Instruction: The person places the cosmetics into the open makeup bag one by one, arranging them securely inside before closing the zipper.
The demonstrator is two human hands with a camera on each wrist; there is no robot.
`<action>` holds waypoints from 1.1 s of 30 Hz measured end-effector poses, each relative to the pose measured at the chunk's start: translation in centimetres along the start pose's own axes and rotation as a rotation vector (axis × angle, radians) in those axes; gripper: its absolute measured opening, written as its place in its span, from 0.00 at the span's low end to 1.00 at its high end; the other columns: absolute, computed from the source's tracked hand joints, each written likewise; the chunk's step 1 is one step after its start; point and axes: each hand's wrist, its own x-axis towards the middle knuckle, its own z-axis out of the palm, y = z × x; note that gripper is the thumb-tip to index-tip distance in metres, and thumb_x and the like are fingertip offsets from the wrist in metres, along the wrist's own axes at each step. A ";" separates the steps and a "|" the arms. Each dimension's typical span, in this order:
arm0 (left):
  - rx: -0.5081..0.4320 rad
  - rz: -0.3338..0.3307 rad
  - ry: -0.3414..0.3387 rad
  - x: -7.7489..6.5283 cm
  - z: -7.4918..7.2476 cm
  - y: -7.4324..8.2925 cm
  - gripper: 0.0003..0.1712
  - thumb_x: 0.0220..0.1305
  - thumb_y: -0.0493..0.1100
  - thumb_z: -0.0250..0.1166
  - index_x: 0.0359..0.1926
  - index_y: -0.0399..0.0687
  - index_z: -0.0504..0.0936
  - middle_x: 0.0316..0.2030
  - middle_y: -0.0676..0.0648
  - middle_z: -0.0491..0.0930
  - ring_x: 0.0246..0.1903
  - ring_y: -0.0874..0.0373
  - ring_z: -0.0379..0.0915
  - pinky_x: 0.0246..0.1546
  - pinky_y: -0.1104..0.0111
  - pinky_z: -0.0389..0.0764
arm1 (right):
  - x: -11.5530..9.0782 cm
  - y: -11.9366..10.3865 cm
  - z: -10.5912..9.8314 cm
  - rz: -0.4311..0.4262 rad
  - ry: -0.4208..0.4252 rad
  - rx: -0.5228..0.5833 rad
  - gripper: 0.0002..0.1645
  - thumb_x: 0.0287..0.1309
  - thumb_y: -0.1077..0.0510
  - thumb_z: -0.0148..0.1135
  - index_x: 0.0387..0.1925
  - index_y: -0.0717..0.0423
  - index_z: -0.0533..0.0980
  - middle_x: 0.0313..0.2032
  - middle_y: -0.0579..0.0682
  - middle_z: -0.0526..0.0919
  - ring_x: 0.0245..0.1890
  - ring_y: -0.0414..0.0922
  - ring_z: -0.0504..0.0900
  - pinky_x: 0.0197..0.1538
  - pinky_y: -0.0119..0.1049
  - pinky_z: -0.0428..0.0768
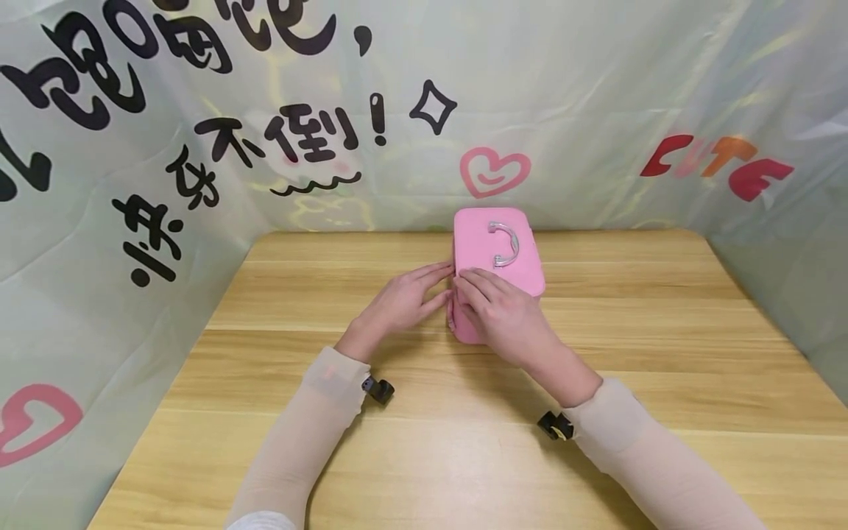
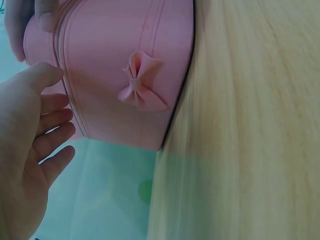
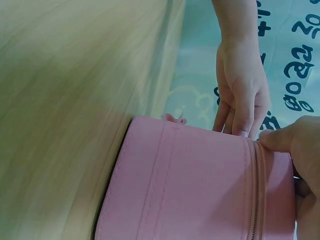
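A pink zip-up case (image 1: 473, 243) stands on the table, lid closed, with a curved silvery handle (image 1: 514, 243) on top. A bow (image 2: 135, 85) decorates one side in the left wrist view, below the zipper (image 3: 256, 200) that runs round under the lid. My left hand (image 1: 403, 300) is at the case's left side, its fingers loosely extended and its thumb and fingertips by the zipper line. At the near left corner, my right hand (image 1: 509, 318) grips the lid edge, thumb by the zipper and fingers over the top. The zipper pull is not visible.
The wooden table (image 1: 424, 456) extends around the case. A printed cloth (image 1: 583, 88) with black lettering and hearts hangs behind and along the sides. Small black wrist cameras sit at my left cuff (image 1: 379, 389) and right cuff (image 1: 555, 425).
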 end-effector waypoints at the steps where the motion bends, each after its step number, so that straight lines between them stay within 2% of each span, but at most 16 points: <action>1: 0.002 -0.001 0.010 0.0 0.0 0.1 0.30 0.74 0.57 0.51 0.71 0.49 0.67 0.69 0.49 0.66 0.66 0.53 0.64 0.66 0.61 0.66 | 0.0 0.0 0.0 0.007 -0.005 0.016 0.24 0.58 0.62 0.69 0.55 0.67 0.77 0.53 0.61 0.81 0.56 0.54 0.78 0.63 0.44 0.73; 6: 0.004 0.012 0.089 -0.1 -0.1 0.4 0.26 0.73 0.50 0.56 0.67 0.49 0.72 0.66 0.48 0.70 0.63 0.52 0.68 0.64 0.60 0.69 | -0.1 0.4 -0.7 0.044 0.002 0.095 0.23 0.58 0.59 0.69 0.53 0.65 0.78 0.52 0.58 0.81 0.54 0.53 0.79 0.60 0.45 0.76; 10: 0.002 0.045 0.173 -0.1 -0.3 0.7 0.22 0.70 0.44 0.58 0.63 0.46 0.76 0.63 0.47 0.74 0.61 0.51 0.70 0.62 0.60 0.72 | -0.2 0.9 -1.4 0.055 0.031 0.106 0.22 0.58 0.57 0.69 0.51 0.64 0.79 0.50 0.58 0.81 0.52 0.55 0.79 0.59 0.48 0.76; 16: -0.027 0.097 0.297 -0.1 -0.6 1.2 0.18 0.71 0.43 0.55 0.57 0.44 0.78 0.60 0.45 0.76 0.59 0.51 0.72 0.61 0.62 0.73 | -0.9 2.2 -2.4 0.083 0.030 0.115 0.23 0.55 0.58 0.70 0.51 0.64 0.79 0.49 0.59 0.81 0.53 0.58 0.77 0.62 0.52 0.72; 19: -0.042 0.111 0.336 0.0 -0.8 1.5 0.16 0.71 0.44 0.56 0.56 0.45 0.79 0.59 0.46 0.77 0.59 0.53 0.73 0.61 0.64 0.72 | -1.5 2.8 -2.8 0.109 0.022 0.134 0.24 0.55 0.58 0.70 0.52 0.64 0.79 0.51 0.59 0.81 0.54 0.58 0.77 0.63 0.52 0.71; 23: -0.039 0.162 0.342 0.0 -1.0 2.1 0.17 0.70 0.47 0.60 0.55 0.44 0.79 0.58 0.45 0.77 0.59 0.53 0.72 0.63 0.66 0.70 | -2.3 3.7 -3.3 0.143 0.040 0.162 0.24 0.54 0.58 0.70 0.53 0.62 0.79 0.52 0.58 0.80 0.55 0.58 0.76 0.62 0.53 0.72; 28: -0.038 0.234 0.316 0.1 -1.0 2.9 0.19 0.67 0.48 0.64 0.54 0.43 0.80 0.59 0.45 0.76 0.61 0.53 0.70 0.66 0.69 0.64 | -3.6 5.1 -3.7 0.197 0.075 0.220 0.25 0.52 0.58 0.71 0.52 0.62 0.79 0.52 0.57 0.80 0.53 0.57 0.77 0.57 0.54 0.75; 33: -0.027 0.294 0.242 0.2 -1.2 3.6 0.26 0.64 0.52 0.67 0.59 0.45 0.79 0.63 0.45 0.73 0.66 0.54 0.64 0.69 0.68 0.59 | -4.9 6.7 -4.1 0.289 0.049 0.267 0.29 0.50 0.59 0.74 0.55 0.60 0.77 0.52 0.57 0.80 0.53 0.56 0.77 0.53 0.54 0.77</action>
